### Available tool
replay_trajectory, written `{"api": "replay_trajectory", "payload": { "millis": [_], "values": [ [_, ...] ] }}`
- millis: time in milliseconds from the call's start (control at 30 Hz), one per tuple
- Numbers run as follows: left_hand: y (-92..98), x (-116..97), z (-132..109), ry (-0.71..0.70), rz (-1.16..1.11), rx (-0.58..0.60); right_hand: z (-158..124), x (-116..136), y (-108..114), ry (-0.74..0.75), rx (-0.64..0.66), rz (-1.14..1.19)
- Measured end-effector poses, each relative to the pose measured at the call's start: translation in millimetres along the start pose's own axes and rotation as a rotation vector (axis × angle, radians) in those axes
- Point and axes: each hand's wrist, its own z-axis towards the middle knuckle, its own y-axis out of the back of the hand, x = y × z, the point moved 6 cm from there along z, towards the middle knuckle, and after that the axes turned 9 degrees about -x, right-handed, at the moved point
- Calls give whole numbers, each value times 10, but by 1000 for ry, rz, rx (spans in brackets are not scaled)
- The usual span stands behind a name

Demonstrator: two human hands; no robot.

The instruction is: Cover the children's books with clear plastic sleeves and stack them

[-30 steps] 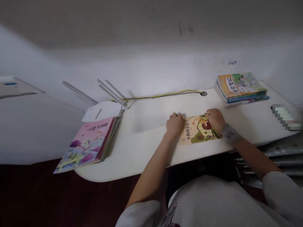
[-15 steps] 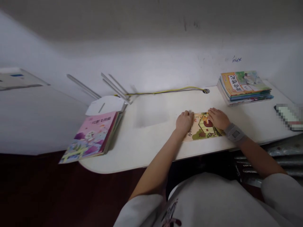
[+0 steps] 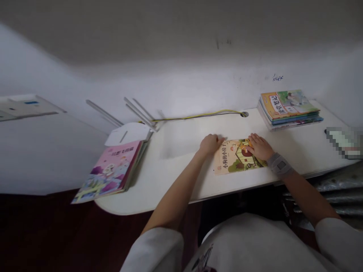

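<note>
A thin picture book [image 3: 234, 160] with a yellow cover and a little house on it lies flat on the white desk [image 3: 176, 166] in front of me. My left hand [image 3: 210, 144] rests at the book's upper left corner, fingers curled over its edge. My right hand [image 3: 259, 146] lies flat on the right part of the cover, fingers stretched out. A grey watch band sits on my right wrist.
A stack of picture books [image 3: 289, 108] stands at the desk's far right. A pink book pile [image 3: 112, 172] overhangs the left edge, under a white router [image 3: 129, 132] with antennas. A yellow cable [image 3: 198, 113] runs along the wall. A dark object lies at the right edge.
My left hand has shifted from the book's left side to its upper left corner. The book has stayed in place and my right hand remains on the cover.
</note>
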Motion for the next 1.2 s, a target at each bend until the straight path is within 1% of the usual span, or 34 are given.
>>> {"api": "replay_trajectory", "payload": {
  "millis": [100, 133, 200, 233, 267, 300, 367, 400, 467, 567, 633, 700, 767, 800, 833, 900, 967, 1000, 1033, 1067, 1133, 1200],
  "values": [
    [71, 72, -101, 37, -146, 43, -5, -1, -12, -6, -10, -5],
    [91, 116, -170, 45, -203, 70, -4, 0, -14, -10, -10, -7],
    [106, 238, -361, 105, -373, 153, -1, 6, -15, -20, -6, -7],
    [76, 305, -486, 193, -562, 245, 0, 11, -15, -23, -3, -5],
    [44, 373, -622, 314, -733, 325, 1, 17, -14, -25, 0, -3],
    [17, 416, -759, 405, -832, 396, 1, 23, -14, -26, 2, -2],
    [-35, 403, -1012, 481, -913, 553, 0, 30, -15, -32, 1, 0],
    [-42, 370, -1103, 497, -948, 582, 1, 30, -20, -39, 1, 2],
    [-38, 273, -1214, 524, -1032, 563, 7, 17, -33, -55, 1, 17],
    [-8, 135, -1257, 547, -1132, 434, 36, -33, -36, -54, -11, 109],
    [14, 60, -1253, 518, -1145, 377, 49, -112, 4, -38, -31, 246],
    [35, -10, -1233, 465, -1154, 349, 18, -281, 107, -73, -95, 433],
    [48, -100, -1175, 408, -1188, 331, -99, -563, 266, -190, -234, 600],
    [52, -163, -1120, 378, -1218, 316, -205, -735, 354, -279, -335, 660],
    [51, -247, -1041, 348, -1255, 297, -330, -882, 424, -339, -401, 672],
    [24, -496, -813, 288, -1339, 266, -615, -1106, 516, -432, -483, 655],
    [-52, -857, -509, 239, -1407, 258, -901, -1238, 544, -538, -539, 601],
    [-112, -1063, -341, 230, -1424, 256, -1011, -1248, 539, -558, -540, 549],
    [-188, -1271, -172, 237, -1410, 249, -1082, -1219, 525, -538, -520, 481],
    [-277, -1473, -9, 257, -1381, 240, -1116, -1162, 504, -487, -482, 412],
    [-464, -1874, 273, 259, -1370, 250, -1121, -1047, 456, -393, -404, 299],
    [-662, -2186, 485, 266, -1359, 261, -1085, -993, 438, -362, -369, 237]
  ]
}}
